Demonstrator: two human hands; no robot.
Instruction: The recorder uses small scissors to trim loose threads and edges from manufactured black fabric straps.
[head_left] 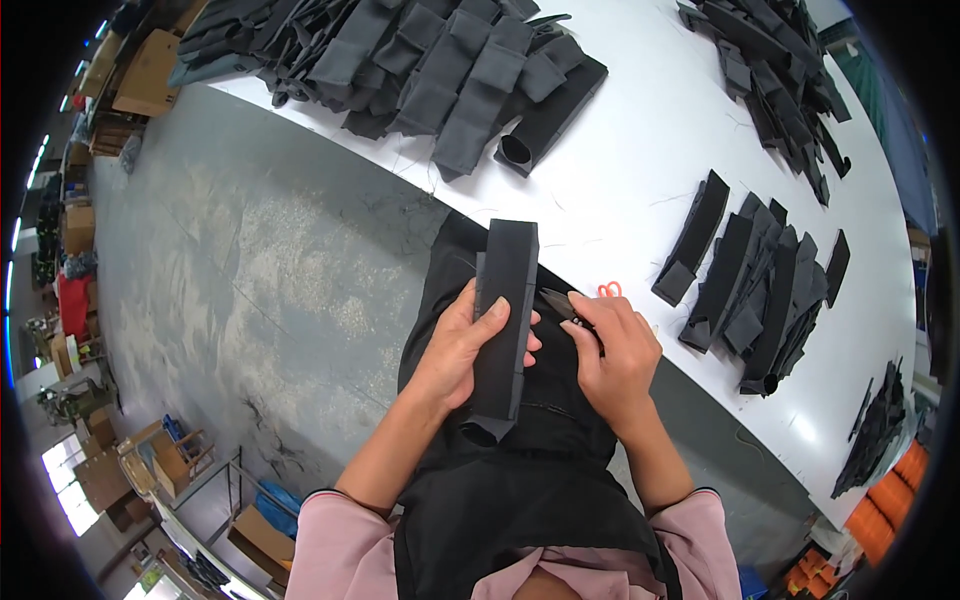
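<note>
Gripping a black fabric strip [507,300] in the left hand [455,350], with the thumb pressed on its face and the other fingers curled behind, showing their tips past its right side. Held lengthwise off the white table [640,170], just before the near edge, with an open, tube-like end toward the black apron [530,510]. Pinching a small dark pointed tool [558,303] between the thumb and bent fingers of the right hand [620,360], close beside the strip and likewise in front of the table's near edge. Cannot tell whether touching the strip with the tool.

Just inside the table's near edge, past the right hand: red-orange loop handles [609,290]. On the right part of the table: a loose group of black strips [745,290]. On the table's left part: a large heap of dark fabric pieces [440,75]. At the table's far right: another dark heap [770,70]. Left of the table: bare grey floor [270,260]. Beyond the table's right-hand corner: orange bundles [895,505].
</note>
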